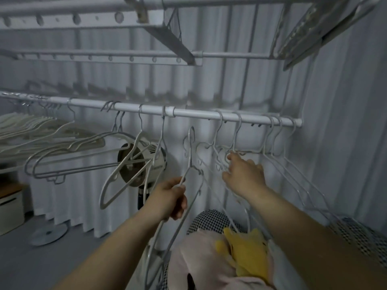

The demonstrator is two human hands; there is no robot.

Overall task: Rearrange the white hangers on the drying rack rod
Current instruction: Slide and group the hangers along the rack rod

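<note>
hangers (236, 141) white | rod (188, 113) white | cloth (249, 252) yellow | fabric (209, 221) black-white check

This was a home laundry-drying corner. A drying rack rod (188, 112) crossed the space, hung with white hangers (88, 141), and more pegged rack bars (94, 19) ran overhead. White curtains (345, 122) lined the walls, a standing fan (134, 164) stood behind the rod, and a pile of pink and yellow clothes (209, 264) lay below.

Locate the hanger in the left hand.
Head view, centre: the hanger is off the rod, hook just below it, gripped by the left hand, left of the right hand.
</note>
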